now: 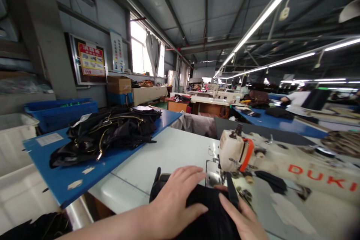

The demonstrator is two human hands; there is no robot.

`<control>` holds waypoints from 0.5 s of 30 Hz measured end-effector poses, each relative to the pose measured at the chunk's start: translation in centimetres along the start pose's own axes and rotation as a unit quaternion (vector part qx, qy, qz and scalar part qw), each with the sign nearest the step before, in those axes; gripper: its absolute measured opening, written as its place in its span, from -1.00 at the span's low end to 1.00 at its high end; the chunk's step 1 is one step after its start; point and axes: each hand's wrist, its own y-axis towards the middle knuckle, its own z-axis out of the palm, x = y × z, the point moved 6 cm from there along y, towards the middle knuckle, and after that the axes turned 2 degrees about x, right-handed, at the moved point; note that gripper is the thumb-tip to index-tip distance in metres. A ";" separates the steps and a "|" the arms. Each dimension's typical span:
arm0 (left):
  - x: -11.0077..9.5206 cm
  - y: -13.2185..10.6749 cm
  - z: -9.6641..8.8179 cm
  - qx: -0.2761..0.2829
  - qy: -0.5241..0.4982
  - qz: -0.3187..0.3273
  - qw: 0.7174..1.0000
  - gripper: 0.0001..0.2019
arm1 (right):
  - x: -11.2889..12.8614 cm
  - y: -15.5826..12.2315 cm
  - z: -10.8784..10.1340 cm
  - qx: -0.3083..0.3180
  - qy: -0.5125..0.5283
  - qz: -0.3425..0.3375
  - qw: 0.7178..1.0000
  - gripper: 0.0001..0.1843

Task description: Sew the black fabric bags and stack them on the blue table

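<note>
A piece of black fabric [210, 219] lies on the pale sewing table [171, 150] in front of the sewing machine [229, 150]. My left hand [178, 197] rests on the fabric from the left, fingers stretched towards the metal needle plate [213, 174] and thumb apart. On the other side, my right hand [239, 213] pinches the fabric's right edge, its thumb on top and the other fingers partly hidden behind. A narrow black strip [232, 189] stands up beside the right fingers, close under the machine head. The needle is too small to make out.
A heap of black pieces with gold zips [112, 131] covers much of the blue table [123, 161] at left. Blue [60, 114] and white bins [17, 127] stand beyond it. A dark pad [271, 182] lies under the machine arm. One person [299, 99] is at far right.
</note>
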 end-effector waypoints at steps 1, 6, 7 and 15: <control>0.3 0.7 0.3 0.033 -0.052 -0.038 0.997 -0.55 | 0.7 -0.4 0.8 0.000 0.013 0.012 1.000 -0.54; 1.4 1.0 2.8 0.074 -0.270 -0.117 0.953 -0.62 | 1.3 -1.5 1.3 -0.014 0.077 0.081 0.994 -0.48; 1.5 0.7 3.2 0.061 -0.299 -0.122 0.945 -0.58 | 0.9 -1.6 1.2 0.002 0.086 0.093 0.992 -0.47; -0.6 0.2 4.5 0.093 -0.388 -0.149 0.905 -0.50 | -0.4 -2.6 3.7 0.147 0.064 0.155 0.975 -0.63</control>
